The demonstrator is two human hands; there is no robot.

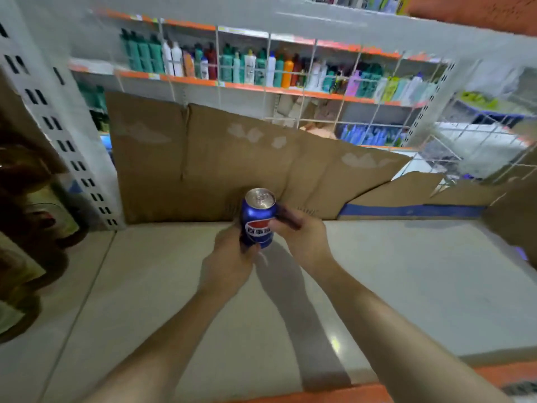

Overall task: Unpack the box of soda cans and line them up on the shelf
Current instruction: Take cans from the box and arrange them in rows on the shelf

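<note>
A glossy blue metal can (258,218), matt brown cardboard (203,161) behind, on a smooth, faintly shiny shelf (406,286).

hands: left (232,257), right (302,237) grip blue can (258,219) | over shelf (406,286)

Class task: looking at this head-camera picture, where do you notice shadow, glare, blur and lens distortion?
Head view: arm shadow falls on the shelf below the can; a small glare spot near the front edge; shelf uprights bend from wide-angle distortion; right hand fingers and distant bottles look blurred.
</note>
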